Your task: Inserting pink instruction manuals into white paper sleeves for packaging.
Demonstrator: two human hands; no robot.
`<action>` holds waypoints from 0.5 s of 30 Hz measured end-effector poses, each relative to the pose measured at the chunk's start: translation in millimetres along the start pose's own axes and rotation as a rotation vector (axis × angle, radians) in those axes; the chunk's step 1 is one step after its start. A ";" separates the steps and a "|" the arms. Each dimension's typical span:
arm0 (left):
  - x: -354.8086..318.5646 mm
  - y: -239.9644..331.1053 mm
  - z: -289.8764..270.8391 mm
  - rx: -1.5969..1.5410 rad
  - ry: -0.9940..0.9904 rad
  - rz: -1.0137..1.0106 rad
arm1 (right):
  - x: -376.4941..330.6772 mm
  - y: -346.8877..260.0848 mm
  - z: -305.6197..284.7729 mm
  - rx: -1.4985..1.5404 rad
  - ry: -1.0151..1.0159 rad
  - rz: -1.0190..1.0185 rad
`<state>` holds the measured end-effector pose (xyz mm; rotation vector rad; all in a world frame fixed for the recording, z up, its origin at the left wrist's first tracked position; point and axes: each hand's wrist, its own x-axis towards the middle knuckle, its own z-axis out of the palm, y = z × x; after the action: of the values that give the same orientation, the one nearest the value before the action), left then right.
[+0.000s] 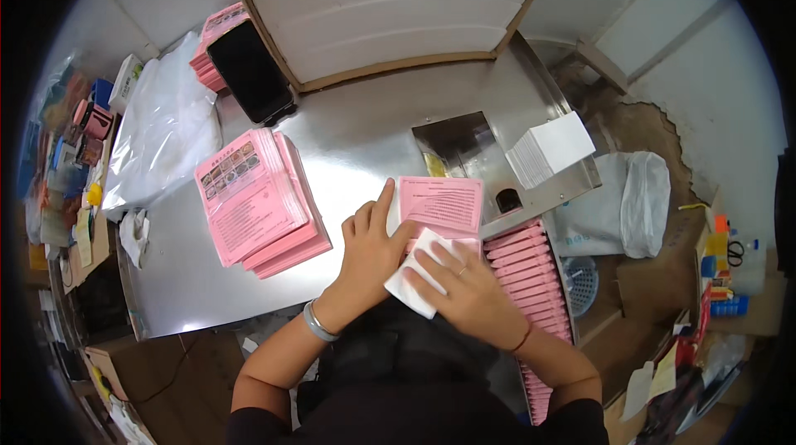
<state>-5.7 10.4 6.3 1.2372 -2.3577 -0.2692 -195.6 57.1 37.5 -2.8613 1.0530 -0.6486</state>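
Observation:
My left hand (371, 239) rests at the table's near edge, its index finger stretched out and its thumb reaching toward a pink printed leaflet (441, 200). No object shows in that hand. Just below the leaflet, my right hand (468, 287) holds a small white folded paper packet (400, 286), with the fingers spread over its top; the thumb is hidden. Part of the packet overlaps the leaflet's lower fold. Left of my hands sits a thick stack of pink printed leaflets (249, 205).
A box of pink wrapped packets (531, 267) stands close by my right hand. White cards (551, 149) are stacked on the metal table (348, 122) at right. A phone (250, 72) leans against an open cardboard box (398, 72); plastic-wrapped material (162, 130) lies at left.

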 end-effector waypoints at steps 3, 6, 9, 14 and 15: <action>-0.7 -1.9 1.9 -0.389 -0.064 -0.081 | 7.8 29.2 7.6 -0.094 0.021 0.171; -1.2 14.4 16.3 -0.531 0.161 0.051 | 39.4 42.8 39.9 -0.227 -0.147 0.288; -13.5 18.9 -17.3 -0.504 0.256 -0.064 | 86.7 38.9 38.4 0.026 0.100 0.178; -57.0 -31.4 -102.1 0.015 0.657 -0.207 | 190.9 -21.7 39.7 -0.012 0.207 -0.059; -57.7 -53.0 -98.2 0.038 0.692 -0.301 | 213.2 -19.8 67.0 -0.027 0.334 -0.159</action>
<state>108.5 30.8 54.6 1.4179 -1.5963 0.1047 -11.2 -68.8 59.2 -2.9485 0.8707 -1.1654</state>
